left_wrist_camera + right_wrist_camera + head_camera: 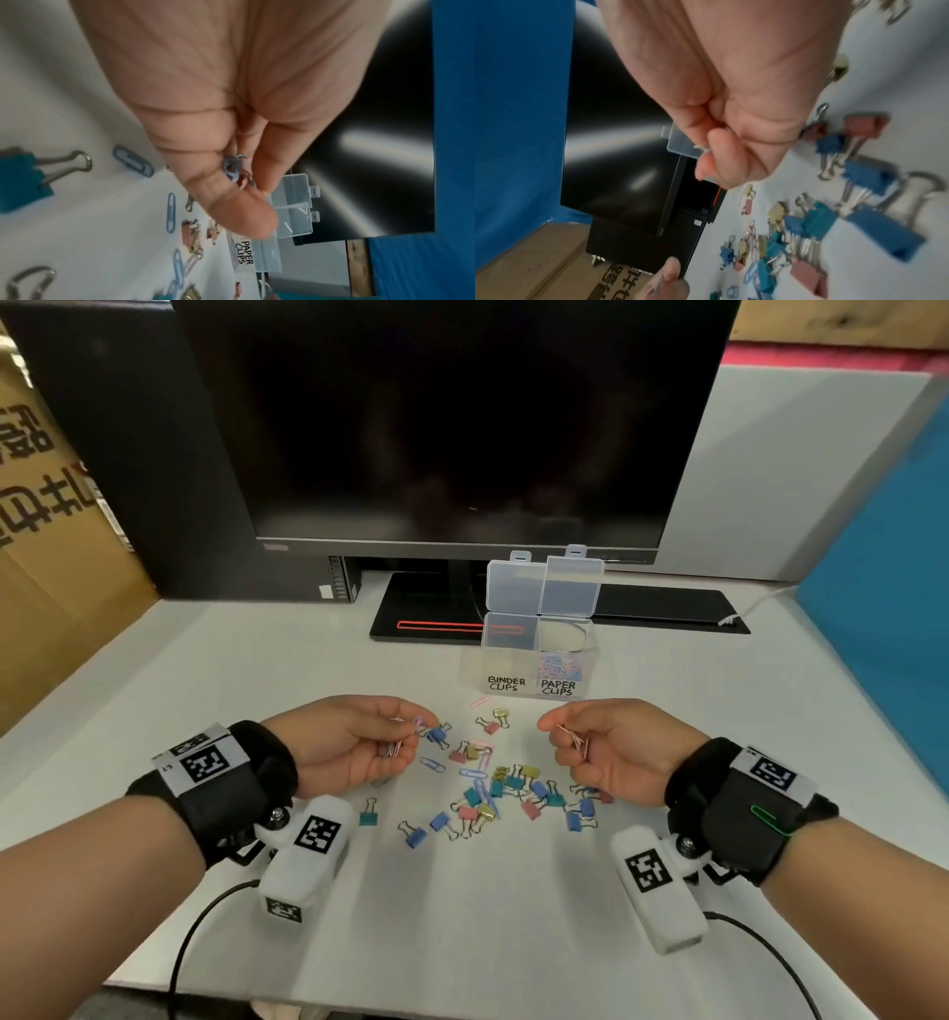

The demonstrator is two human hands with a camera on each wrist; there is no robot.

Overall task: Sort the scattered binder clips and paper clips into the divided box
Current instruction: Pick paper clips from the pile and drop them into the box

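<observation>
Two compartments make up the clear box point(529, 660) that stands on the white table point(205, 670) in front of the monitor point(452, 423), with both lids point(544, 585) tipped back and open. Its left side, labelled BINDER CLIPS, looks bare as far as can be seen, while the right side, labelled PAPER CLIPS, holds a heap of pastel paper clips point(560, 666).

Nearer the person, loose binder clips point(513, 788) in blue, teal, pink and gold lie scattered between the two hands, mixed with a few blue and pink paper clips; one pink one lies just in front of the box.

The left hand point(349, 747) is curled, pinching a small bunch of paper clips point(235, 169) between thumb and fingers. The right hand point(616, 747) is curled too, gripping a few thin clips point(577, 742) at its fingertips. Both hands hover just above the table, short of the box.
</observation>
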